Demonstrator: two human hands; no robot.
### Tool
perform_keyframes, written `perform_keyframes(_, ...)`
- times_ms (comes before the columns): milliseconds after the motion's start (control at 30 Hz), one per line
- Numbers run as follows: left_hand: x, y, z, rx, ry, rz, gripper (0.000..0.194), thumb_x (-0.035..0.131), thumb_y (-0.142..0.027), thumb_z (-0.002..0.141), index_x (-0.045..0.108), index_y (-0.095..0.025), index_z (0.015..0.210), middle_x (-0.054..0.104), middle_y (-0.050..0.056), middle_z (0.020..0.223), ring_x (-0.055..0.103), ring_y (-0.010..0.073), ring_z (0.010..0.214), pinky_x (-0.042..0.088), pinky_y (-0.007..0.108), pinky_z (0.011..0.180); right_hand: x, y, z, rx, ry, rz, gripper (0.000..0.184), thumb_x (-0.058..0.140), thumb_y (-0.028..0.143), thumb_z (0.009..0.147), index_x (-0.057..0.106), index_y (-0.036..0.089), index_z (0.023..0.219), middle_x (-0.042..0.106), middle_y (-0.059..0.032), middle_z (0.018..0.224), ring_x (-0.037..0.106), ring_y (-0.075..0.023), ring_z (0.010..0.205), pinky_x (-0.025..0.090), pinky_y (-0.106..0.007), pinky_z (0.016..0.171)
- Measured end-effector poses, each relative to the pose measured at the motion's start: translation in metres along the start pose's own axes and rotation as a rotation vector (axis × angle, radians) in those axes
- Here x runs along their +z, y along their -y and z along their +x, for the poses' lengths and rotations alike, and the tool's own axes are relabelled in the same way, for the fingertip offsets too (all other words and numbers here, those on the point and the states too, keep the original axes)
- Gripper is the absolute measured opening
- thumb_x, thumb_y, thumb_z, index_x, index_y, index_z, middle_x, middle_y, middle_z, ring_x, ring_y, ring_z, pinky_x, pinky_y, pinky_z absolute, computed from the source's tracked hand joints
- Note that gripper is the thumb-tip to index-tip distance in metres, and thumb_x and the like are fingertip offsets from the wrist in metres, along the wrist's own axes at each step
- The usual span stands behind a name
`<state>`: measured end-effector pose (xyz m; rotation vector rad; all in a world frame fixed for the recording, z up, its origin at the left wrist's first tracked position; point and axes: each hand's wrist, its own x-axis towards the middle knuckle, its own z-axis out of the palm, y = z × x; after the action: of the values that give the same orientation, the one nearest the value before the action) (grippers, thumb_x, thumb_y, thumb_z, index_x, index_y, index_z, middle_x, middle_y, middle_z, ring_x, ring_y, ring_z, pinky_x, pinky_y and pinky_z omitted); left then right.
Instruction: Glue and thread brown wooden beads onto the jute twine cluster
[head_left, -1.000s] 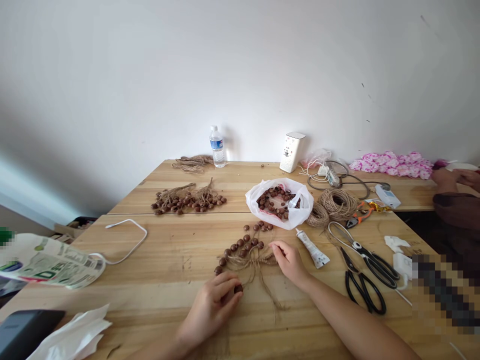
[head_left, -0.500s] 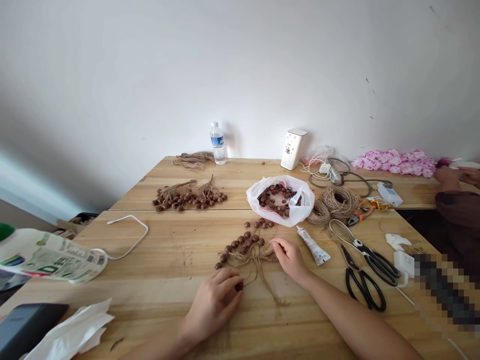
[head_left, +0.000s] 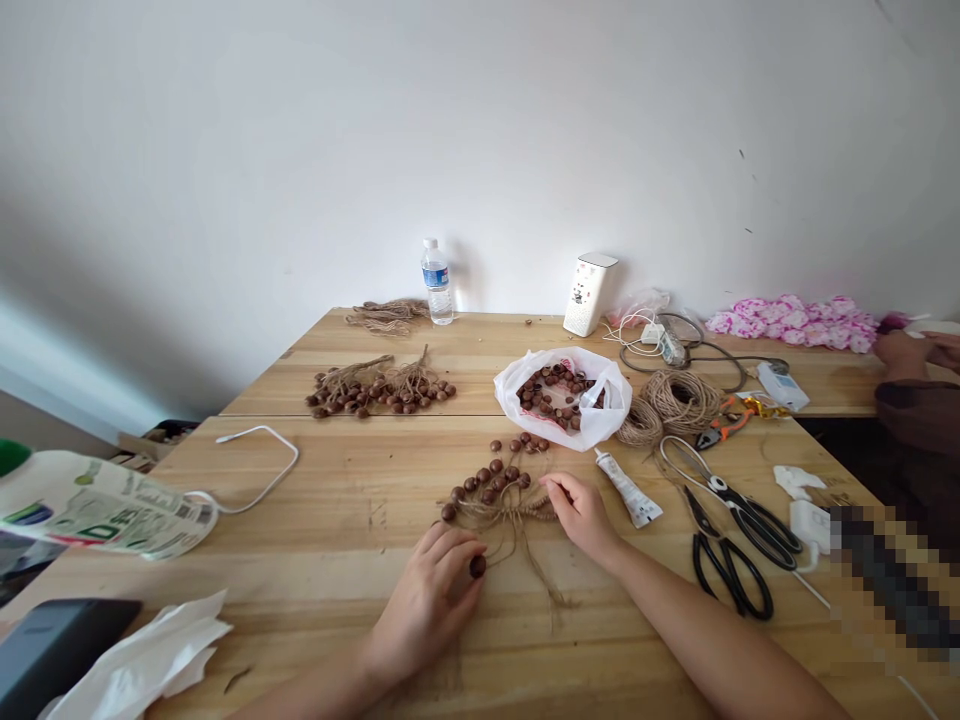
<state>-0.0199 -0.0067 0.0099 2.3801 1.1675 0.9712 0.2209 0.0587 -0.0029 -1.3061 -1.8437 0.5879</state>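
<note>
My left hand [head_left: 429,592] is closed, pinching a round brown nutshell [head_left: 477,567] between thumb and fingers, its dark opening showing. Thin twine runs from near that shell toward a tied twine bundle [head_left: 511,513]. At the bundle's right side, my right hand [head_left: 583,512] is pinched on a strand of twine near its fingertips. Brown nutshells [head_left: 487,484] on twine ends fan out behind and left of the bundle. Loose twine tails [head_left: 541,577] hang toward me on the table. A white plastic bag [head_left: 611,418] with many nutshells stands just beyond my hands.
Right of my hand lie a glue tube [head_left: 628,490], twine coils [head_left: 681,400], two scissors [head_left: 756,530] and pliers [head_left: 721,430]. Finished-looking nutshell bunches [head_left: 379,388] and a water bottle [head_left: 436,285] are behind. A large bottle [head_left: 112,505] stands left. Another person's hand [head_left: 904,350] is far right.
The camera view has tilted slightly. My left hand has turned the nutshell so more of its dark opening shows. My right hand keeps its pinch beside the bundle.
</note>
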Motion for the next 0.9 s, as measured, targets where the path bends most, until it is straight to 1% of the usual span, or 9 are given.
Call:
perform_keyframes(167,0.0,0.0001,-0.0013,0.013,-0.021,-0.02,0.026,0.055,-0.008,0.08,0.054,-0.02,0.102,0.063,0.009,0.096,0.056,0.0216,0.09,0.049,0.039,0.081,-0.0005,0.0008,0.0007,0.0,-0.003,-0.01,0.023,0.044,0.024,0.09,0.066,0.019,0.09,0.071,-0.0047,0.084,0.065,-0.0184,0.076,0.048,-0.026,0.069)
perform_keyframes(400,-0.0017,-0.0021,0.002,-0.003,0.014,-0.062,0.016,0.055,-0.011,0.081,0.056,-0.021,0.094,0.061,0.008,0.095,0.055,0.0205,0.088,0.049,0.038,0.08,-0.001,0.0024,0.0001,-0.001,-0.002,-0.017,0.023,0.044,0.024,0.09,0.066,0.019,0.091,0.071,-0.0047,0.084,0.065,-0.0183,0.075,0.048,-0.026,0.068)
perform_keyframes(533,-0.0021,-0.0036,0.0024,-0.043,0.014,-0.011,0.012,0.056,-0.012,0.079,0.058,-0.021,0.086,0.058,0.008,0.098,0.053,0.0222,0.091,0.049,0.038,0.079,-0.001,0.0017,-0.0002,0.0,-0.004,-0.021,0.023,0.044,0.024,0.09,0.066,0.019,0.091,0.071,-0.0046,0.086,0.065,-0.0184,0.076,0.047,-0.026,0.069)
perform_keyframes(633,-0.0032,-0.0055,0.0016,-0.07,0.017,0.055,0.011,0.055,-0.013,0.078,0.06,-0.021,0.084,0.055,0.008,0.094,0.051,0.0227,0.088,0.048,0.039,0.076,-0.001,0.0011,-0.0001,0.0,0.001,-0.021,0.023,0.044,0.023,0.09,0.066,0.019,0.091,0.071,-0.0044,0.085,0.065,-0.0182,0.076,0.047,-0.026,0.069)
perform_keyframes(900,-0.0045,-0.0084,0.0036,-0.062,0.056,0.166,0.015,0.052,-0.011,0.075,0.062,-0.02,0.082,0.053,0.007,0.087,0.048,0.0228,0.083,0.047,0.039,0.072,-0.0012,0.0032,0.0003,-0.001,0.005,-0.022,0.023,0.044,0.024,0.09,0.066,0.019,0.091,0.071,-0.0051,0.086,0.065,-0.0185,0.077,0.048,-0.026,0.069)
